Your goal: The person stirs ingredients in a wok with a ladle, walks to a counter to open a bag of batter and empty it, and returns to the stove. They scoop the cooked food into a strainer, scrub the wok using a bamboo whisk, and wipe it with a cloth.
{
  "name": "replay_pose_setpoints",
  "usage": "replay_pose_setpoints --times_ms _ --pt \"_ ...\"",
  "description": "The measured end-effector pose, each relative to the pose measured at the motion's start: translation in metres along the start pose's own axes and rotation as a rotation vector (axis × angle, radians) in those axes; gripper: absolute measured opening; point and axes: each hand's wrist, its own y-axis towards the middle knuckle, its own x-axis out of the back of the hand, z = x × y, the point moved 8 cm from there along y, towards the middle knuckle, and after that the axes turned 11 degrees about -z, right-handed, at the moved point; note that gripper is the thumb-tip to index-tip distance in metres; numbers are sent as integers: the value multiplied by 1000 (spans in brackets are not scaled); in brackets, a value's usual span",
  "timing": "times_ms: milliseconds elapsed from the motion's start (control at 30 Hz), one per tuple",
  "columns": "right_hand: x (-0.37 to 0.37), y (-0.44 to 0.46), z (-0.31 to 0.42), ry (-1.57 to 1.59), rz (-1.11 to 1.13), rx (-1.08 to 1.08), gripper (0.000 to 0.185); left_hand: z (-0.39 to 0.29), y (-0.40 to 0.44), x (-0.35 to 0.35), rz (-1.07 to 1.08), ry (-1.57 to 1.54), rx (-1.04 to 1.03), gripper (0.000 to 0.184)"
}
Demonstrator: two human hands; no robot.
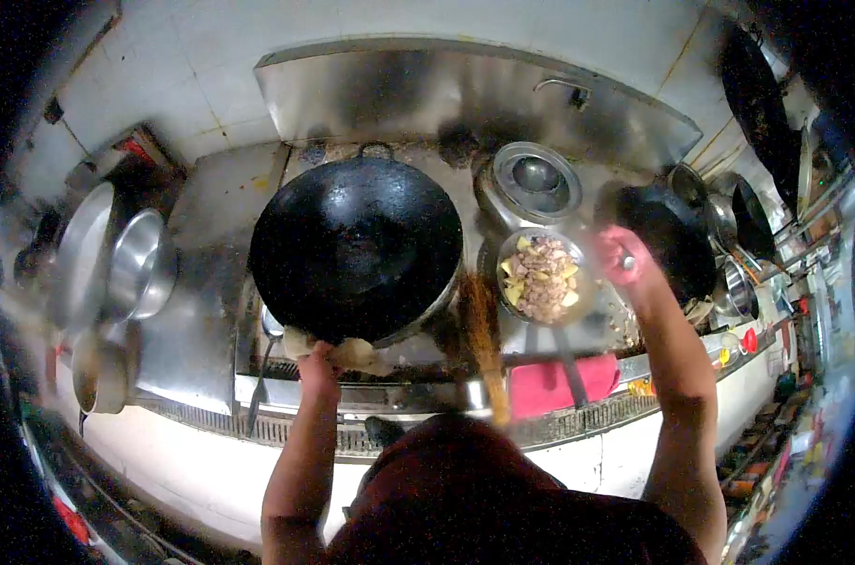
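Note:
A large black wok (357,250) sits on the stove to my left, its inside dark and shiny. My left hand (321,363) is closed on a folded beige cloth (352,352) at the wok's near rim. Over to the right, a round pan or strainer (540,278) with a long dark handle holds chopped meat and yellowish chunks (539,273). Beside it my right hand (627,256), smeared by motion, is closed round a thin metal handle whose end shows at the fist. The far end of that utensil is too blurred to name.
A bamboo brush (482,330) lies between wok and food. Behind the food stands a lidded metal pot (538,182). Another dark wok (668,243) is at right. Metal bowls (143,264) stand at left. A pink cloth (540,386) hangs at the front edge.

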Motion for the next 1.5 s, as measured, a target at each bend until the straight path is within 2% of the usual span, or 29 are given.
replay_pose_setpoints --times_ms 33,100,167,233,267,300,367,400,467,567,600,633,700,767,833,900,933,1067,1133,1167,1300,1367,1400,1467,1500 --pt "-5 -13 -2 -4 -3 0 21 21 35 8 82 126 -143 37" --pt "-27 -43 -18 87 -1 -100 21 12 31 8 142 242 -283 37" --pt "-42 -71 -33 39 4 -97 31 -21 -31 -8 -76 87 6 35" --pt "-60 -97 -52 111 -16 -68 34 -10 -18 -12 86 45 25 39" --pt "-63 -108 -64 119 -24 -75 36 -18 -31 -9 -89 57 54 43" --pt "-69 -118 -78 122 -4 -70 39 -23 -37 -12 -77 12 68 45" --pt "-88 -137 -108 119 65 -50 44 3 -4 -14 164 22 5 41" --pt "-95 -147 -128 114 -69 -102 20 2 -6 -13 158 20 7 41" --pt "-102 -158 -156 57 -134 -180 16 3 -11 -11 25 -85 60 32" --pt "-117 -168 -188 -42 -208 -237 16 4 -11 -16 107 -122 71 30" --pt "-124 -170 -196 -81 -231 -234 22 6 -9 -15 107 -122 77 30" --pt "-124 -176 -207 -130 -310 -325 32 8 -6 -14 104 -86 57 31" --pt "-165 -173 -216 -397 -256 -198 37 1 -8 -15 98 -18 13 32" --pt "-186 -170 -232 -477 -226 -239 38 -2 -16 -13 57 -23 7 31" --pt "-201 -158 -244 -563 -251 -261 37 0 -11 -17 109 -172 -54 30" --pt "-223 -135 -254 -581 -163 -212 32 -15 -22 -16 85 -139 -46 27" --pt "-240 -125 -256 -653 -215 -216 27 -4 -14 -18 113 -157 -5 27" --pt "-255 -59 -283 -425 -148 -291 23 3 -8 -21 160 -164 -4 23" --pt "-273 -30 -281 -198 -60 -233 20 7 -5 -20 138 -151 27 21" --pt "-270 -23 -281 -197 -60 -232 20 6 -6 -19 118 -139 59 19" --pt "-248 -28 -263 -118 -181 -108 24 3 -15 -20 162 -93 136 20" --pt "-207 -46 -251 -525 -420 -9 25 0 -15 -20 130 -157 68 22" --pt "-201 -60 -254 -524 -423 -5 25 4 -12 -21 135 -157 69 22" --pt "-200 -99 -240 -848 -465 247 31 10 -6 -21 150 -214 54 24" --pt "-194 -108 -237 -848 -466 249 31 4 -10 -21 152 -215 55 24"
